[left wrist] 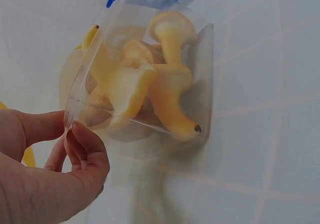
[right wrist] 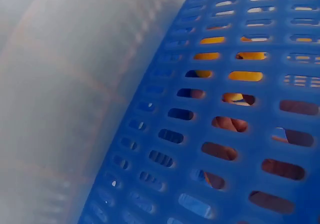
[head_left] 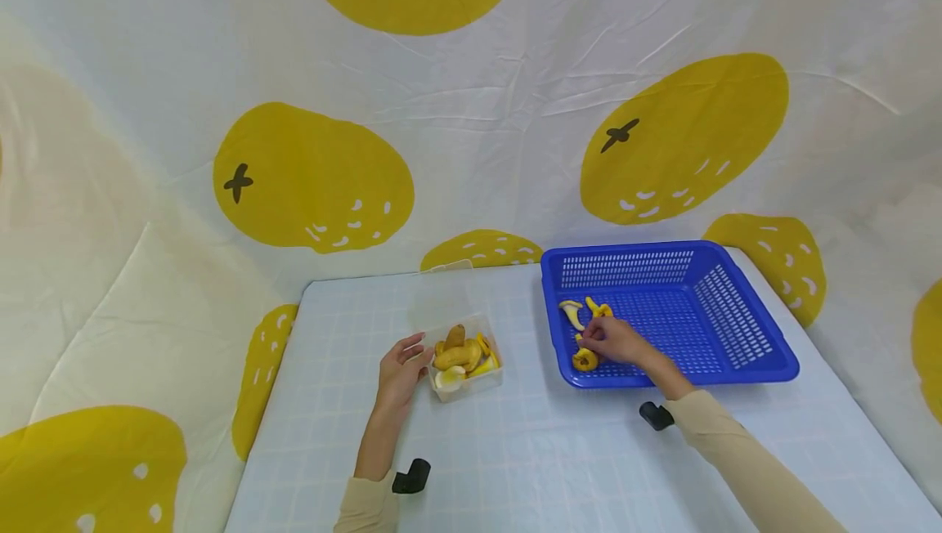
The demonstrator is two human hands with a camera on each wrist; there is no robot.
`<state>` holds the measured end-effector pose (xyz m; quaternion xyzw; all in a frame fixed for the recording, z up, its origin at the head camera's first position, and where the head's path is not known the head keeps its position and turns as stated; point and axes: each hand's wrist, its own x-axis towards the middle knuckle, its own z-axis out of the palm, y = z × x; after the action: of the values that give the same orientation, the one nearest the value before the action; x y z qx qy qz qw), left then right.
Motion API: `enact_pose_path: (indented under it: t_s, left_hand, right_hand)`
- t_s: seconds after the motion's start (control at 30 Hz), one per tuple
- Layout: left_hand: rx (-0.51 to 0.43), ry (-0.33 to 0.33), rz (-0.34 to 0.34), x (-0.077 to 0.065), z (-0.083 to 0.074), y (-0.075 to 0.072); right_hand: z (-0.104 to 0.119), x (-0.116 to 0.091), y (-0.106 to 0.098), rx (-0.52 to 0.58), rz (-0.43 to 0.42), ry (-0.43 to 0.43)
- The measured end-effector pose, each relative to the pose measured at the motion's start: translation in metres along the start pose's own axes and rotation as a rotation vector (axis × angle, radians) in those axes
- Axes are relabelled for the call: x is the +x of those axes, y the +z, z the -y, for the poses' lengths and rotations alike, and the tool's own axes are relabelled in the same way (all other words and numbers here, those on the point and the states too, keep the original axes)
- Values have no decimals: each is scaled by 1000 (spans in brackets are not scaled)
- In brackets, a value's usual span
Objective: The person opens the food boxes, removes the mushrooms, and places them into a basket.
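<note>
My left hand pinches the rim of a clear plastic box between thumb and fingers. Inside the box lie several yellow mushrooms with pale stems, piled together. The box's clear lid stands hinged open at the back. Over at the blue basket, my right hand reaches in at the left end. Its thumb and fingertips pinch at a yellow mushroom. In the right wrist view the basket's slotted wall hides most of that hand.
Two more mushrooms, one pale and one yellow, lie at the basket's left side. A tablecloth covers the table. A fruit-printed white curtain hangs behind and along the sides.
</note>
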<state>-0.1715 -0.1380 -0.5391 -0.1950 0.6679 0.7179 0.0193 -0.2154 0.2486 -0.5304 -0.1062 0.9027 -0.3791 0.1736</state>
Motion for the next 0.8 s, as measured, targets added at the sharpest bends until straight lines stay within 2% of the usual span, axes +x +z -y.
enact_pose_path:
  t_s: [0.2,0.43,0.6,0.8]
  left_hand:
    - [23,-12,10,-3,-1,0]
    - [26,-34,34,-6,-8,-1]
    - [31,-22,23,-7,-8,0]
    - [39,-17,10,0,-1,0]
  right_hand:
    - [2,0,0,16,2,-3]
    - [11,-4,-3,-84,-100,-124]
    - [21,-3,-5,-54,-157,-179]
    - [42,-4,-2,-2,-225,-206]
